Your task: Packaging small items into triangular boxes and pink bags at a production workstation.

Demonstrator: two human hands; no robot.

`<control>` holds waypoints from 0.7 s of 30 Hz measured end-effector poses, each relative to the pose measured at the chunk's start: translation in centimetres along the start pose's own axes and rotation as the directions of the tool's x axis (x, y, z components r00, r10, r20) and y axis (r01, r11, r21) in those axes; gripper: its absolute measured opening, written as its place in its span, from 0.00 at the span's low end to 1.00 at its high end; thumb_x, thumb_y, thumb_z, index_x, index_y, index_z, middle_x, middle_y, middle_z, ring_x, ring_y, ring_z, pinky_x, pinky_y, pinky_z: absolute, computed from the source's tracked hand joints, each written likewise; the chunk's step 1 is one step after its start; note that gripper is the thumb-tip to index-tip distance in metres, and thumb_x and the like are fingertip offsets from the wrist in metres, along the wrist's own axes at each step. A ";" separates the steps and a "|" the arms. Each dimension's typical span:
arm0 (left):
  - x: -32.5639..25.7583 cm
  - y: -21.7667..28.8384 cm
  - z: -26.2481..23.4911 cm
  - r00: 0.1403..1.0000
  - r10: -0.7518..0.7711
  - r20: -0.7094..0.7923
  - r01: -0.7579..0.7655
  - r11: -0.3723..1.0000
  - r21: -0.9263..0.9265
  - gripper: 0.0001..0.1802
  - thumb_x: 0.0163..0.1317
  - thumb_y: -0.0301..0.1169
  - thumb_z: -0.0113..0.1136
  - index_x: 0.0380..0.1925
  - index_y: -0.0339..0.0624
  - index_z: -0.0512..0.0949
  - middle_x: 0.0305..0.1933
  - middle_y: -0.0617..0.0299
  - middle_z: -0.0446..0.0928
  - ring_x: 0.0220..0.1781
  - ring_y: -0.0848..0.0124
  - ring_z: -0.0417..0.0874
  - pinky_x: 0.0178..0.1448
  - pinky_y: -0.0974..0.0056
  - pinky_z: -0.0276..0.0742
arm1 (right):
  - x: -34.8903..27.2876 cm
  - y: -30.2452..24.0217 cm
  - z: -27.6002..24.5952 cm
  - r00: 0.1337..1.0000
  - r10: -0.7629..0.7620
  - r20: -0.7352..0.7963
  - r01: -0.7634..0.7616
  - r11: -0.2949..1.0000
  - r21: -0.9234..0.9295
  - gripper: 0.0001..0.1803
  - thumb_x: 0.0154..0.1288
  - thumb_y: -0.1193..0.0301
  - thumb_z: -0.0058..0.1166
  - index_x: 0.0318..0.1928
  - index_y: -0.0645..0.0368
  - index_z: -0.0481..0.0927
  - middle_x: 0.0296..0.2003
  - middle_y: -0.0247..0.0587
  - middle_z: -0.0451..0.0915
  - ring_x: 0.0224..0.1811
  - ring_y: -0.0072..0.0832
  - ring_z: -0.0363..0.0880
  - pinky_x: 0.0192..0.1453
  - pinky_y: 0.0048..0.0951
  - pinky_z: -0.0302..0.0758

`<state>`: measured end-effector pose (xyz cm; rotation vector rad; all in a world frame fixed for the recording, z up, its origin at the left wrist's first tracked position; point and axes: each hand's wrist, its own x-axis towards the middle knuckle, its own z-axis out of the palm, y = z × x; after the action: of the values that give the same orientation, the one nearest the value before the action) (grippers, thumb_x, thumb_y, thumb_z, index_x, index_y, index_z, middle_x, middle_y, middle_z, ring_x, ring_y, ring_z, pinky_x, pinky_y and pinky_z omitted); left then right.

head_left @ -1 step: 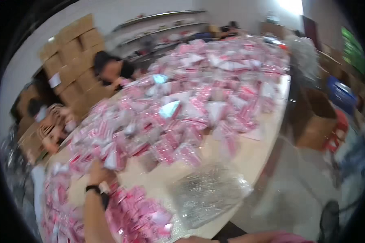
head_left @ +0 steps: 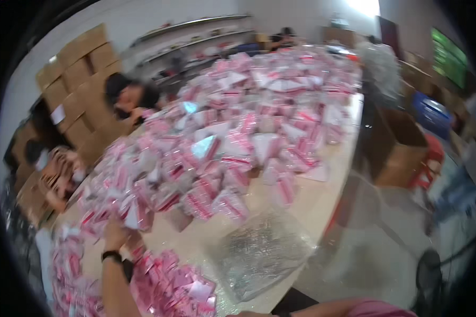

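Note:
My left hand [head_left: 117,235], with black bands on its wrist, reaches to the near left edge of a big heap of pink-and-white packets in clear plastic [head_left: 206,153]. Its fingers are blurred among the packets, so a grip cannot be made out. Beside that forearm lies a pile of small pink packets [head_left: 174,285]. Only a sliver of my right hand [head_left: 251,314] shows at the lower edge, its fingers cut off. A stack of flat clear plastic bags [head_left: 262,253] lies on the table between the hands, touched by neither as far as I can see.
The pale table [head_left: 322,203] runs far back. Two people [head_left: 132,98] sit along its left side, before stacked cardboard boxes [head_left: 84,74]; others are at the far end. On the right stand an open carton [head_left: 402,153], a blue tub [head_left: 431,116] and a fan-like dark object [head_left: 427,280].
The whole view has shifted a little, so things sit slightly farther left in the picture. My left hand stays at the same edge of the heap.

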<state>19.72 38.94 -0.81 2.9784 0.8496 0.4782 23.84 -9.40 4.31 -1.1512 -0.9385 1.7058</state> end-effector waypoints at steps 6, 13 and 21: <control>-0.6 -0.4 -0.3 0.985 -0.169 -0.021 0.169 0.985 0.017 0.36 0.29 0.32 0.67 0.45 0.33 0.70 0.46 0.41 0.73 0.49 0.46 0.74 0.52 0.52 0.70 | 4.6 7.7 1.4 0.913 -0.406 0.037 0.387 0.891 0.239 0.07 0.59 0.70 0.53 0.31 0.61 0.78 0.18 0.28 0.72 0.19 0.14 0.66 0.22 0.18 0.62; -8.0 -3.3 -6.8 0.875 -0.359 -0.324 0.241 0.905 -0.351 0.37 0.46 0.29 0.61 0.58 0.29 0.60 0.51 0.47 0.69 0.53 0.60 0.70 0.58 0.62 0.66 | 2.9 6.0 1.5 0.971 -0.237 0.031 0.226 0.951 0.211 0.08 0.62 0.67 0.52 0.34 0.59 0.78 0.17 0.30 0.70 0.15 0.16 0.61 0.11 0.21 0.57; -23.0 10.5 -11.6 0.946 -0.323 0.017 -0.035 -0.154 -0.987 0.11 0.63 0.31 0.53 0.43 0.38 0.73 0.45 0.57 0.74 0.49 0.62 0.75 0.58 0.57 0.72 | 3.4 5.9 1.3 0.979 -0.204 -0.009 0.203 0.974 0.103 0.11 0.62 0.71 0.49 0.43 0.63 0.77 0.20 0.30 0.71 0.18 0.14 0.64 0.20 0.17 0.61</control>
<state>3.13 17.21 4.59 1.2384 0.3697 0.9214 20.52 -8.53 -1.65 -0.9520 -0.9256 1.5707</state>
